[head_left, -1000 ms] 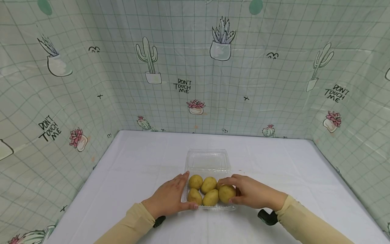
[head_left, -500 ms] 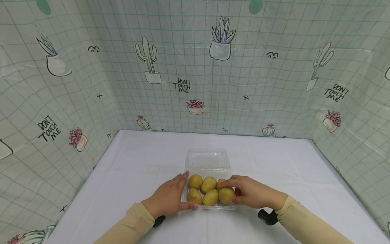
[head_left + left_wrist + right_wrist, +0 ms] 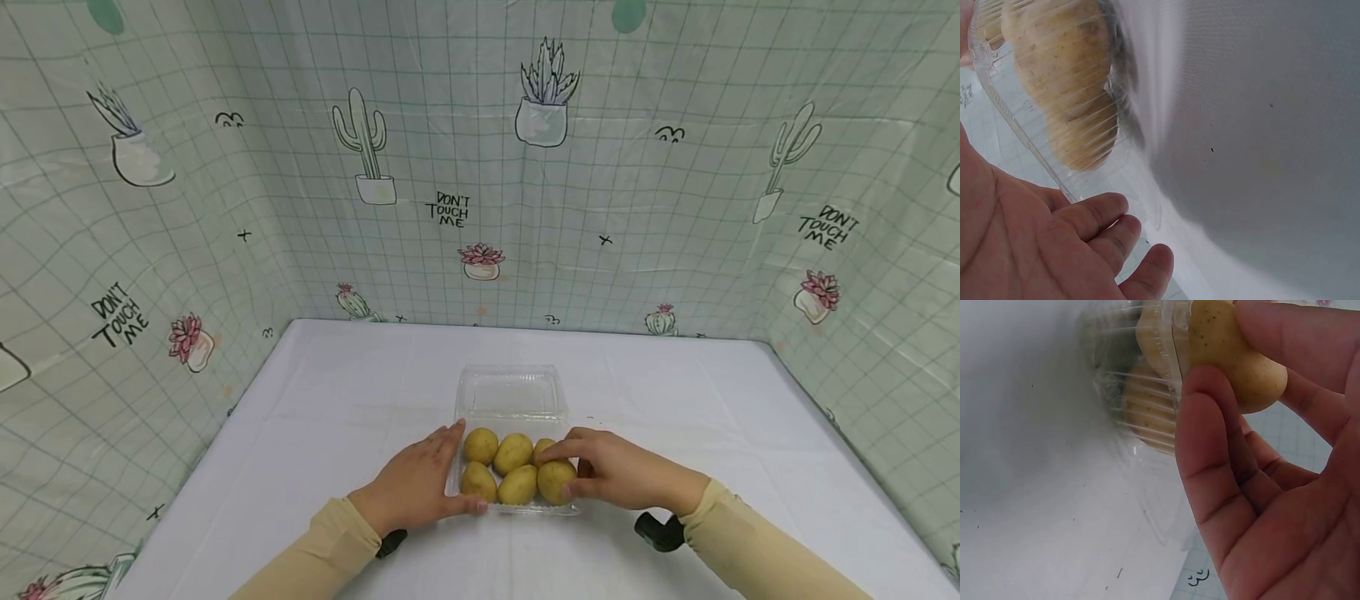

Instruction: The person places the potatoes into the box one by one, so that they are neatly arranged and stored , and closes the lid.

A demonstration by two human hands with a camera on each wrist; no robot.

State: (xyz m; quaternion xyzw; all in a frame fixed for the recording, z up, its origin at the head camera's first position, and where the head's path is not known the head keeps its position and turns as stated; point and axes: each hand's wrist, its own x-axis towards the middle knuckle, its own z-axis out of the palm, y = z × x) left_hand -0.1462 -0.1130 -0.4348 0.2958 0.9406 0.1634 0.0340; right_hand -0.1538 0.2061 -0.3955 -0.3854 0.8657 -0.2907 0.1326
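Note:
A clear plastic clamshell container (image 3: 536,509) stands on the table with its lid (image 3: 510,392) folded back, away from me. Several yellow potatoes (image 3: 517,485) lie inside in two rows. My left hand (image 3: 416,483) rests along the container's left side, thumb at the front rim and index fingertip near the back corner. In the left wrist view its other fingers (image 3: 1110,244) extend loosely beside the ribbed wall. With thumb and fingers, my right hand (image 3: 626,471) holds the front right potato (image 3: 555,482). Part of the potato (image 3: 543,448) behind it is hidden by those fingers.
A white cloth (image 3: 360,375) covers the table. Grid-patterned curtains (image 3: 420,275) printed with cacti rise along the back and both sides. Dark devices (image 3: 658,533) sit under both wrists.
The right hand's thumb has shifted slightly inward over the potato, which has edged a little left. The left hand and container stay where they were.

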